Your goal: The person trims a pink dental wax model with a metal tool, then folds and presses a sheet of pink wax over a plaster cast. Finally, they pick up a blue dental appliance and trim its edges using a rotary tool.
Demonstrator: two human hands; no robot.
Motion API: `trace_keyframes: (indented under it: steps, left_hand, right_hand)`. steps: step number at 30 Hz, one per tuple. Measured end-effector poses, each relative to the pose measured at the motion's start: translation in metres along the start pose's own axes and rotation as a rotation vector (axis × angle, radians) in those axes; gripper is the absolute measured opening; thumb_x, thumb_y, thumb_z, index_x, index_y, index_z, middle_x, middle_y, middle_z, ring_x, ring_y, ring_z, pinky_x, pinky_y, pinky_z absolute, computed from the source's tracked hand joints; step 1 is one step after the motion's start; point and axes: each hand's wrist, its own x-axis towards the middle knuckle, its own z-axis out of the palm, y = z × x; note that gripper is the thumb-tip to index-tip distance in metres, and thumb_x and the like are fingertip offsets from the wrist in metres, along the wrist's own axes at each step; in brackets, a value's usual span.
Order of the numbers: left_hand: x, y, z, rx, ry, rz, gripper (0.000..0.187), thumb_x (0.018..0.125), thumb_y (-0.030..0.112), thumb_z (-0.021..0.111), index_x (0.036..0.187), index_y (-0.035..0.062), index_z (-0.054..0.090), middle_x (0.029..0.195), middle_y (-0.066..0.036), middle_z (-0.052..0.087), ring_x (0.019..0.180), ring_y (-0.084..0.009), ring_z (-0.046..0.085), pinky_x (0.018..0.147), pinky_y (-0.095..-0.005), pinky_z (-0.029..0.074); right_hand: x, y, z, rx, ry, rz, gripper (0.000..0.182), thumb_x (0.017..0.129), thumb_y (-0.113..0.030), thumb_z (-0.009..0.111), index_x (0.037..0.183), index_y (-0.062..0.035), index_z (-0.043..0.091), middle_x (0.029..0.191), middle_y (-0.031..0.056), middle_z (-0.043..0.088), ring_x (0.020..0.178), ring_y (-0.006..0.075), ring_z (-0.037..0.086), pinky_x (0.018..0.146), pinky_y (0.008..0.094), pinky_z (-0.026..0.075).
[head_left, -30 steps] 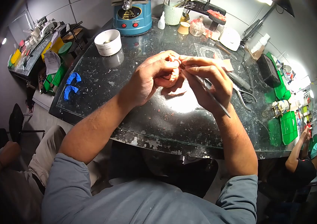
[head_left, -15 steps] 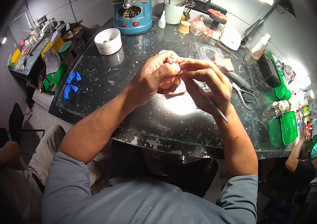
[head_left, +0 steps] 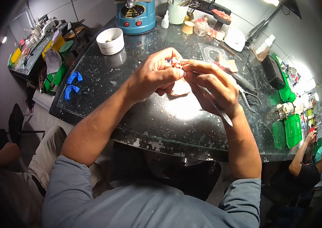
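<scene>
Over the middle of the black workbench (head_left: pixel 149 125), my left hand (head_left: pixel 155 76) is wrapped round a small pink piece (head_left: pixel 175 62), mostly hidden by the fingers. My right hand (head_left: pixel 216 85) pinches a thin metal tool (head_left: pixel 221 112), its flat silver end pointing down beside the wrist. The fingertips of both hands meet at the pink piece, and the tool's working tip is hidden there. Just below the hands shows a larger pinkish lump (head_left: pixel 180 88); whether it rests on the bench or is held, I cannot tell.
A white tub (head_left: pixel 110 41) and a blue machine (head_left: pixel 135 17) stand at the back. Two blue arches (head_left: pixel 73 85) lie left. Pink sheets (head_left: pixel 226 64), pliers (head_left: pixel 247 99) and green trays (head_left: pixel 293 130) are at right. One person (head_left: pixel 313 163) sits right, another (head_left: pixel 9 155) left.
My left hand has turned slightly, its thumb now lying flatter across the piece. More of the pinkish lump shows below. My right hand and the tool have shifted slightly.
</scene>
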Motion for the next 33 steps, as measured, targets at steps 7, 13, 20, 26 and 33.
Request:
trace_keyframes:
  steps: [7,13,20,26,33]
  left_hand:
    - [0.005,0.003,-0.002,0.083,0.042,0.102,0.041,0.084,0.030,0.070,0.108,0.0005,0.053,0.081,0.000,0.056,0.062,-0.0033,0.049,0.051,-0.0163,0.039]
    - [0.005,0.004,-0.009,0.375,-0.009,0.085,0.066,0.088,0.030,0.068,0.139,-0.0035,0.043,0.120,-0.016,0.062,0.108,-0.0153,0.059,0.093,-0.0287,0.049]
    - [0.001,0.009,-0.004,0.156,0.069,0.021,0.033,0.085,0.019,0.073,0.107,0.0035,0.054,0.096,-0.006,0.063,0.089,-0.0095,0.060,0.079,-0.0243,0.049]
    - [0.007,0.004,-0.002,0.114,0.092,0.166,0.031,0.086,0.021,0.068,0.110,0.0040,0.058,0.104,-0.004,0.060,0.097,-0.0083,0.056,0.088,-0.0237,0.046]
    - [0.003,-0.001,-0.008,0.498,0.134,0.391,0.030,0.086,0.026,0.068,0.103,0.0035,0.056,0.097,-0.004,0.055,0.093,-0.0096,0.054,0.086,-0.0259,0.044]
  right_hand:
    - [0.005,-0.006,-0.004,0.021,0.079,0.136,0.016,0.077,0.006,0.073,0.087,-0.0001,0.064,0.097,0.0132,0.068,0.086,0.0224,0.069,0.073,0.0301,0.056]
    - [0.003,-0.002,-0.005,-0.004,0.157,0.166,0.019,0.074,0.007,0.075,0.089,-0.0006,0.065,0.098,0.0129,0.070,0.088,0.0217,0.069,0.075,0.0299,0.056]
    - [-0.002,0.001,0.001,0.115,0.203,0.224,0.021,0.074,0.009,0.074,0.090,0.0002,0.065,0.098,0.0143,0.069,0.088,0.0217,0.069,0.075,0.0295,0.056]
    - [-0.003,0.005,0.001,0.126,0.229,0.208,0.020,0.075,0.009,0.074,0.090,0.0003,0.065,0.099,0.0145,0.069,0.089,0.0222,0.069,0.076,0.0296,0.055]
    - [0.001,0.000,-0.003,0.111,0.157,0.225,0.019,0.074,0.010,0.073,0.089,0.0000,0.066,0.098,0.0140,0.070,0.091,0.0233,0.070,0.080,0.0322,0.056]
